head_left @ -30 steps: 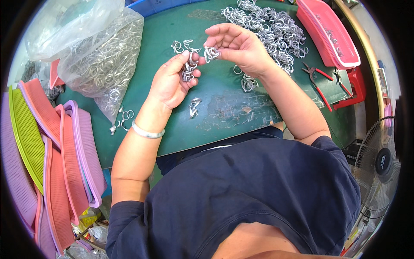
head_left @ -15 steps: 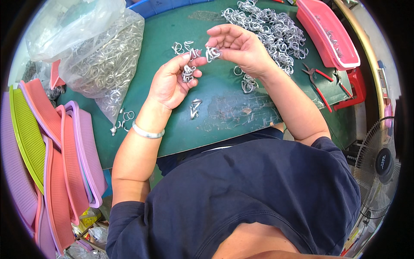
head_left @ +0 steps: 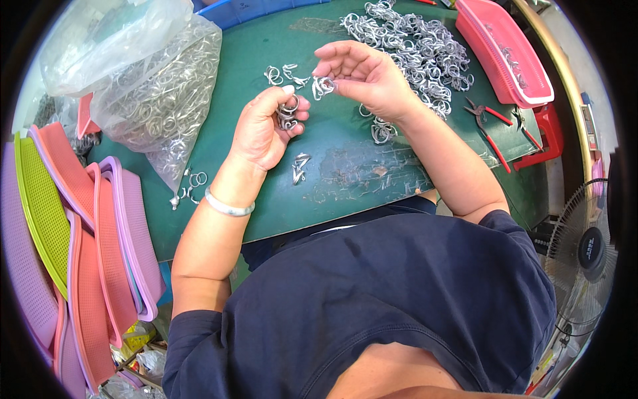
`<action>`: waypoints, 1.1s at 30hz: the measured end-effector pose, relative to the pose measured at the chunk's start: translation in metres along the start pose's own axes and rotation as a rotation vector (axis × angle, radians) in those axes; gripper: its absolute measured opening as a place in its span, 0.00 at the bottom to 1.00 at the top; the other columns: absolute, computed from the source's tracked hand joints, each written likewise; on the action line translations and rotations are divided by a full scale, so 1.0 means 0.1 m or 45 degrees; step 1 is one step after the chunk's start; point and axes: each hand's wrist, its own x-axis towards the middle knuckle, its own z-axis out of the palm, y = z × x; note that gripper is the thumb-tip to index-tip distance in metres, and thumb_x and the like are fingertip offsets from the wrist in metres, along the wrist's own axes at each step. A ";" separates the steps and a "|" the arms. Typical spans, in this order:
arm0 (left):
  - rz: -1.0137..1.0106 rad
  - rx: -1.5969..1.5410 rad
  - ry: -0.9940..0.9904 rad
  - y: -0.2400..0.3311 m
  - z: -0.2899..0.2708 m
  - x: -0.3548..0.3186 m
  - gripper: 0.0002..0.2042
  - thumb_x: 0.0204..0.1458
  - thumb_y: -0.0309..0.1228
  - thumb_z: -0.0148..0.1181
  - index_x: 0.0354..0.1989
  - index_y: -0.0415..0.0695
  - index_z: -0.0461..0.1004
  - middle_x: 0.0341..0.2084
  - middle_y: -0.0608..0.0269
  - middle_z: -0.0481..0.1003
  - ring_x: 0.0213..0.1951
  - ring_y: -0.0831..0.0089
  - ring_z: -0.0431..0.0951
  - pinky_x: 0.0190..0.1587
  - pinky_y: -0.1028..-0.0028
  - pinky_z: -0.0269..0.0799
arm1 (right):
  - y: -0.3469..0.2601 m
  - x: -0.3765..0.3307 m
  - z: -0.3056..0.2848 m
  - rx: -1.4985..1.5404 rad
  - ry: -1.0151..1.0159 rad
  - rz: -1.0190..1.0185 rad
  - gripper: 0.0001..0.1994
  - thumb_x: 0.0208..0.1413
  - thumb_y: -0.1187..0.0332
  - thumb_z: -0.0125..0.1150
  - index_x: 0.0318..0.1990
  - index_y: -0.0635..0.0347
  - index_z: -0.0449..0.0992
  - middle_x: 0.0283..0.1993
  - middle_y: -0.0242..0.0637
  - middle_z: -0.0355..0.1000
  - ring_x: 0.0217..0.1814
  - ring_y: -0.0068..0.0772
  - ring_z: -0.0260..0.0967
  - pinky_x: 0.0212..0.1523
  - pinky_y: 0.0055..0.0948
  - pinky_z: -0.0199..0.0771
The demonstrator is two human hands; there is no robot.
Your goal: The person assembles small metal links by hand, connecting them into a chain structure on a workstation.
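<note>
Curled fingers of my left hand hold several silver metal rings, one of them pinched upright by the thumb. Close to its right, my right hand grips another silver ring piece between thumb and fingers, the two hands apart. Just beyond the left hand a few loose rings lie on the green table. A small group of metal pieces rests nearer to me. Past my right hand spreads a big heap of silver rings.
A clear plastic bag full of rings stands at the left, above stacked coloured plastic baskets. Red-handled pliers and a pink basket are at the right. A fan stands at the right edge; a blue tray at the back.
My left hand has drawn slightly down and away from the right, its held ring now turned upright. My right hand has shifted a little left with its ring piece.
</note>
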 end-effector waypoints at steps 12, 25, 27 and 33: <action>0.075 0.376 -0.006 -0.06 0.14 -0.04 0.08 0.49 0.31 0.55 0.37 0.43 0.70 0.24 0.67 0.71 0.26 0.79 0.70 0.24 0.82 0.63 | 0.03 -0.03 0.06 -0.265 -0.046 -0.136 0.18 0.46 0.84 0.50 0.48 0.67 0.65 0.39 0.36 0.69 0.42 0.22 0.66 0.46 0.22 0.67; 0.081 0.348 -0.002 -0.07 0.10 0.00 0.09 0.52 0.32 0.50 0.38 0.40 0.70 0.26 0.65 0.72 0.27 0.79 0.71 0.25 0.82 0.64 | 0.04 -0.02 0.04 -0.153 -0.004 -0.064 0.19 0.46 0.83 0.52 0.49 0.65 0.64 0.42 0.36 0.67 0.42 0.20 0.65 0.46 0.20 0.67; 0.097 0.393 0.008 -0.07 0.11 -0.01 0.09 0.53 0.32 0.50 0.37 0.41 0.70 0.26 0.66 0.72 0.27 0.79 0.71 0.25 0.82 0.64 | 0.03 -0.01 0.04 -0.103 0.023 0.001 0.19 0.46 0.83 0.53 0.48 0.65 0.65 0.41 0.36 0.68 0.41 0.20 0.65 0.45 0.20 0.67; 0.112 0.460 -0.020 -0.08 0.12 -0.01 0.09 0.49 0.31 0.56 0.37 0.42 0.71 0.26 0.69 0.72 0.27 0.82 0.70 0.26 0.84 0.63 | 0.01 -0.01 0.04 -0.012 0.060 0.095 0.18 0.46 0.82 0.53 0.47 0.65 0.66 0.40 0.35 0.68 0.41 0.19 0.66 0.44 0.20 0.68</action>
